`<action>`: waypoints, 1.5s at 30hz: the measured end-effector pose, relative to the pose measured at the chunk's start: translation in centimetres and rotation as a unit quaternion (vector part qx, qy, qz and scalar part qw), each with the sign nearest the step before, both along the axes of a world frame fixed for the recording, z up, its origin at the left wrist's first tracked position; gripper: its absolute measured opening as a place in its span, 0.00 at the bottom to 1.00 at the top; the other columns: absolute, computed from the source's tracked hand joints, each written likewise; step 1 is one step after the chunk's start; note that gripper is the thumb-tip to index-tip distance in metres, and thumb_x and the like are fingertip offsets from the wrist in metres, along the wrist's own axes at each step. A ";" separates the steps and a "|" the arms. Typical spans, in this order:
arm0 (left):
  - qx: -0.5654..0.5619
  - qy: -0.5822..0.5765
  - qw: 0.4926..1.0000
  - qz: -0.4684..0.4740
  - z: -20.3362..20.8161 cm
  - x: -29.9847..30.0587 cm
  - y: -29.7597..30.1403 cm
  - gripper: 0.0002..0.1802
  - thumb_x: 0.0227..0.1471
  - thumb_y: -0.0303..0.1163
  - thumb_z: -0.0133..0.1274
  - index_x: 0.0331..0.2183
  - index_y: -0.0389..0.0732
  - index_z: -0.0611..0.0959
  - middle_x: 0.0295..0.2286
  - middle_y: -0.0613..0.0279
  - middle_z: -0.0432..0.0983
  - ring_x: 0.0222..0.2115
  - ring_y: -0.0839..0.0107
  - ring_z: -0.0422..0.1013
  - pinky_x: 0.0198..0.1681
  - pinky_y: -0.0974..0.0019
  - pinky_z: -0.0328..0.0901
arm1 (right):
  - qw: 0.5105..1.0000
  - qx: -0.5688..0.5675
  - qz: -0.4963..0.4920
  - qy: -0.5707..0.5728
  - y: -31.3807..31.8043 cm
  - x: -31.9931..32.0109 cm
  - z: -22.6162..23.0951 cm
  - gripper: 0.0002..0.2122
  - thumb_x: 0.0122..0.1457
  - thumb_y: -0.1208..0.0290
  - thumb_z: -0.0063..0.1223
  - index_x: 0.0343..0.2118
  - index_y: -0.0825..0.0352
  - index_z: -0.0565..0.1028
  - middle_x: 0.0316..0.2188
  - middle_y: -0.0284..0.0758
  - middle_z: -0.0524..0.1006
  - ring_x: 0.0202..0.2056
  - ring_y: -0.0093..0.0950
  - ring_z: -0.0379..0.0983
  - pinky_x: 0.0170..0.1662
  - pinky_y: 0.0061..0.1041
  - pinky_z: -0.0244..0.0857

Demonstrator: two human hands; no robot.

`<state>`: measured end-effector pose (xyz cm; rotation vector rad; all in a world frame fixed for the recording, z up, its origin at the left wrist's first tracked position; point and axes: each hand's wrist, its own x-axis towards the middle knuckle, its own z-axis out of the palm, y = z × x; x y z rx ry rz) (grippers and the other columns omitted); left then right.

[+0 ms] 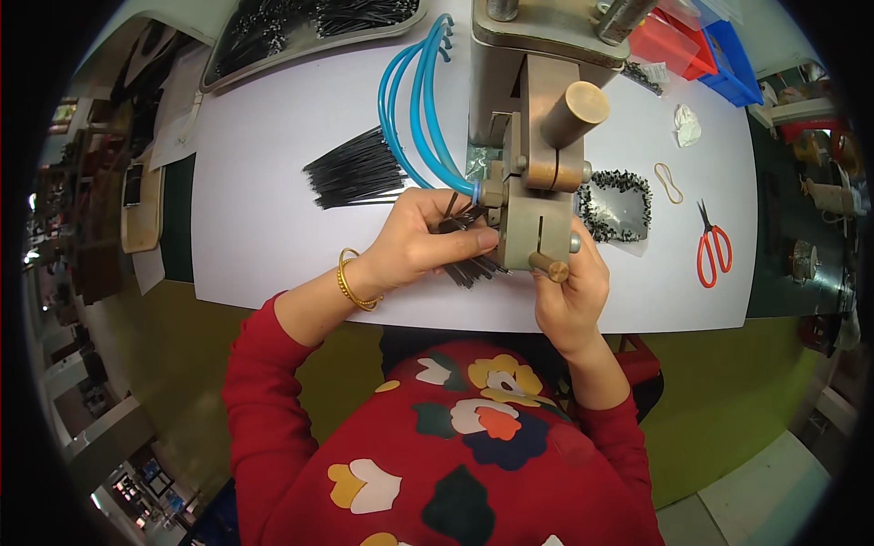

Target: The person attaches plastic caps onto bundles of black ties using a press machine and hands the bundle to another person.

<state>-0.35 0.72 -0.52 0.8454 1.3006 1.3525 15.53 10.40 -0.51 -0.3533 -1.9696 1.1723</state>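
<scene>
Between the fingers and thumb of my left hand (414,241) is a bundle of thin black wires (472,270), close against the metal head (533,223) of a bench press. My right hand (575,296) is curled at the other side of that head. Its fingertips are hidden behind the metal, so what they pinch cannot be made out. A larger pile of black wires (358,170) lies on the white work surface to the left. Right of the press is a clear bag (619,207) with many small black parts along its edges.
Blue air hoses (421,109) loop into the press's left side. At the right lie red-handled scissors (715,255), a rubber band (669,183) and crumpled white tissue (686,126). A metal tray (314,48) of black pieces stands back left; red (669,45) and blue bins (733,64) stand back right.
</scene>
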 end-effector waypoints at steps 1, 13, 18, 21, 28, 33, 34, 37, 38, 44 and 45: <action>0.000 -0.001 1.000 0.000 0.0 0.0 0.0 0.08 0.44 0.31 0.56 0.23 0.36 0.78 0.16 0.70 0.71 0.14 0.87 0.59 0.16 0.81 0.52 | 1.000 0.013 -0.010 0.009 0.0 0.0 0.0 0.05 0.43 0.86 0.52 0.24 0.72 0.69 0.25 0.39 0.72 0.24 0.30 0.69 0.24 0.22 0.62; 0.001 -0.016 1.000 0.015 -0.1 0.5 -0.1 0.07 0.44 0.29 0.55 0.25 0.35 0.78 0.16 0.70 0.70 0.14 0.87 0.60 0.16 0.81 0.53 | 1.000 0.005 -0.002 -0.011 0.2 0.1 0.1 0.06 0.41 0.86 0.54 0.22 0.71 0.69 0.24 0.39 0.73 0.24 0.32 0.69 0.25 0.25 0.63; -0.014 -0.028 0.999 0.007 0.2 0.6 0.0 0.08 0.44 0.29 0.55 0.27 0.34 0.78 0.18 0.69 0.72 0.14 0.87 0.60 0.15 0.81 0.54 | 1.000 0.001 -0.004 -0.019 0.3 0.4 -0.1 0.06 0.41 0.86 0.54 0.23 0.72 0.70 0.24 0.39 0.73 0.25 0.32 0.69 0.27 0.24 0.63; -0.020 -0.010 0.999 -0.027 0.2 0.3 -0.1 0.09 0.44 0.29 0.54 0.29 0.33 0.79 0.20 0.67 0.74 0.13 0.87 0.61 0.15 0.82 0.54 | 0.999 -0.045 -0.018 0.010 0.8 1.1 -0.3 0.04 0.45 0.86 0.53 0.25 0.73 0.71 0.25 0.37 0.73 0.26 0.27 0.69 0.29 0.21 0.63; 0.015 -0.048 0.998 -0.049 0.1 0.0 -0.7 0.14 0.46 0.28 0.52 0.37 0.32 0.77 0.25 0.64 0.76 0.17 0.86 0.65 0.19 0.81 0.59 | 0.982 -0.111 -0.152 0.012 5.1 6.9 -0.9 0.02 0.54 0.81 0.47 0.29 0.73 0.71 0.31 0.35 0.70 0.27 0.19 0.64 0.29 0.14 0.59; 0.102 -0.048 0.994 0.001 0.6 0.9 -0.2 0.14 0.48 0.28 0.50 0.37 0.31 0.77 0.28 0.63 0.76 0.24 0.83 0.68 0.28 0.78 0.63 | 0.972 0.012 -0.193 -0.134 6.5 8.7 -1.1 0.02 0.49 0.83 0.52 0.26 0.72 0.73 0.28 0.34 0.72 0.26 0.20 0.67 0.26 0.16 0.62; 0.093 -0.049 0.994 -0.009 0.6 0.6 -0.3 0.14 0.48 0.28 0.50 0.37 0.31 0.77 0.28 0.63 0.76 0.26 0.83 0.68 0.31 0.77 0.64 | 0.965 0.053 -0.193 -0.170 6.5 8.6 -0.9 0.02 0.48 0.83 0.53 0.26 0.72 0.73 0.28 0.35 0.72 0.25 0.20 0.68 0.25 0.16 0.61; 0.072 -0.049 0.996 -0.027 0.6 0.1 -0.6 0.13 0.49 0.28 0.50 0.38 0.31 0.76 0.29 0.62 0.76 0.30 0.81 0.68 0.36 0.75 0.64 | 0.955 0.109 -0.192 -0.198 6.7 8.8 -1.2 0.03 0.47 0.82 0.54 0.25 0.71 0.73 0.28 0.35 0.72 0.23 0.21 0.68 0.23 0.17 0.61; 0.078 -0.046 0.995 -0.038 0.6 0.0 -0.6 0.14 0.49 0.28 0.50 0.38 0.31 0.76 0.29 0.63 0.76 0.29 0.82 0.68 0.35 0.76 0.64 | 0.955 0.125 -0.191 -0.192 6.8 8.9 -1.4 0.03 0.46 0.82 0.55 0.25 0.71 0.73 0.27 0.35 0.71 0.22 0.22 0.68 0.22 0.18 0.61; -0.042 -0.007 0.995 -0.089 0.5 -0.7 -0.9 0.14 0.47 0.28 0.53 0.37 0.31 0.77 0.27 0.65 0.75 0.26 0.83 0.68 0.29 0.80 0.63 | 0.959 0.109 -0.180 -0.189 6.6 9.2 -1.5 0.05 0.47 0.85 0.53 0.28 0.72 0.73 0.29 0.35 0.69 0.24 0.20 0.64 0.24 0.16 0.60; -0.043 -0.007 0.995 -0.088 0.7 -0.7 -0.9 0.14 0.47 0.28 0.53 0.37 0.31 0.77 0.27 0.65 0.75 0.26 0.83 0.68 0.29 0.80 0.63 | 0.955 0.120 -0.182 -0.199 6.6 9.0 -1.2 0.04 0.47 0.85 0.53 0.28 0.72 0.73 0.29 0.35 0.69 0.24 0.20 0.65 0.24 0.16 0.60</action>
